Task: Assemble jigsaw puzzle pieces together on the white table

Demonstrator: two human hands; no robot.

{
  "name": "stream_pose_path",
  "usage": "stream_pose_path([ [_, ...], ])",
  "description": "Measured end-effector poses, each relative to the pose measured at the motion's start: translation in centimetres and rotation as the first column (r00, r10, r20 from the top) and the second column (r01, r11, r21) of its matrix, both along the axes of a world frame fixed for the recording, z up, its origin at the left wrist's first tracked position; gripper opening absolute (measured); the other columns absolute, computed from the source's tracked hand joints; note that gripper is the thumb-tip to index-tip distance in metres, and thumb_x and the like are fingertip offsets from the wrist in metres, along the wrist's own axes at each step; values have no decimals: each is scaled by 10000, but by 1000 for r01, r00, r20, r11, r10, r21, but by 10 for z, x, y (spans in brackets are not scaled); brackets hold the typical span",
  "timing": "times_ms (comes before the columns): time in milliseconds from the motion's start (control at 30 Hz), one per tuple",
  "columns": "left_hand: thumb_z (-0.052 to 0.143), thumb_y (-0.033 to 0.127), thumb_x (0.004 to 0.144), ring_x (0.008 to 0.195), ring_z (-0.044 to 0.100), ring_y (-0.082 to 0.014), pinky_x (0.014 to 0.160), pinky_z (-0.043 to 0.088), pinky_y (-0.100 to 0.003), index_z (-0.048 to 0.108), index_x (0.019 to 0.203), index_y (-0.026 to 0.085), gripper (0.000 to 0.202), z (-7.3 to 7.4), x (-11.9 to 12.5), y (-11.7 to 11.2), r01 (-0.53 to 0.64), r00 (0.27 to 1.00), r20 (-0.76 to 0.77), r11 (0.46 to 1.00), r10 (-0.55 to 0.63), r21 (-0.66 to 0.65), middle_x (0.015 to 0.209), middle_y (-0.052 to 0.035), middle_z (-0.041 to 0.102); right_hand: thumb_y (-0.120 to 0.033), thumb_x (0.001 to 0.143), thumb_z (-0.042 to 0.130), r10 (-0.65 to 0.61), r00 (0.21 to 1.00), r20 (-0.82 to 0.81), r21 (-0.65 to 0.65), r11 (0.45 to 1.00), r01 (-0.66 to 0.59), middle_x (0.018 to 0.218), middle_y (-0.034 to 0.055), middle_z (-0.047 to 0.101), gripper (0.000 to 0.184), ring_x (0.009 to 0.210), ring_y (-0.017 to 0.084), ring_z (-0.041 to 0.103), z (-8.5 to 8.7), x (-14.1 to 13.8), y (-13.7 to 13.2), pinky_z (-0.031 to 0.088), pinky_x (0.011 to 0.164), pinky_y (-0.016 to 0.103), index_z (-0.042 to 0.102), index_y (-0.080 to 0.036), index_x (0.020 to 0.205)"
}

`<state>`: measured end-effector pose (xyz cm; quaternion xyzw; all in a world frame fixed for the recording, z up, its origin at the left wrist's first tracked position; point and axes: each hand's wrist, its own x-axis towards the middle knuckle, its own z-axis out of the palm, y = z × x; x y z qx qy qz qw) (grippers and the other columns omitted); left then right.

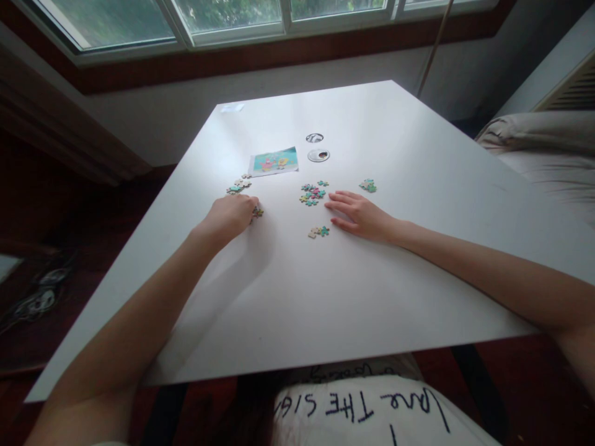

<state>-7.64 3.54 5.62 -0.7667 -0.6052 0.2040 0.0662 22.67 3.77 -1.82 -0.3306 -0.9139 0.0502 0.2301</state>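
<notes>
Small coloured jigsaw pieces lie scattered on a white table (297,291). My left hand (230,215) is curled over a piece (257,212) at its fingertips, close to a small group of pieces (239,185). My right hand (357,215) lies flat with fingers stretched out, just right of a cluster of pieces (312,194) and above a joined pair (318,232). Another small clump (368,185) sits beyond my right hand. A picture card (273,161) lies farther back.
Two round tin parts (318,155) sit behind the cluster, near the card. A window runs along the far wall. A cushioned seat (543,142) stands to the right. Cables lie on the dark floor at left (37,297).
</notes>
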Motion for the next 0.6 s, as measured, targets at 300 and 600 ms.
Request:
stream_pose_path([
  [300,442,204,848,950,667,-223,678,443,-237,682,1011,210,290,-1,2,3,-66,998,7,995,66,69,1068,-64,711,-219,932,499,250,960,-128,140,963,-232,1177,127,688,243,1122,229,630,9,-2,-9,561,933,394,627,-155,1129],
  [600,400,229,887,1000,662,-249,737,481,-270,679,1095,197,350,-2,2,4,-88,996,43,992,84,88,1136,-86,695,-116,889,516,366,913,-181,183,924,-334,937,81,730,181,905,176,675,16,-1,-16,578,754,304,635,-175,1011],
])
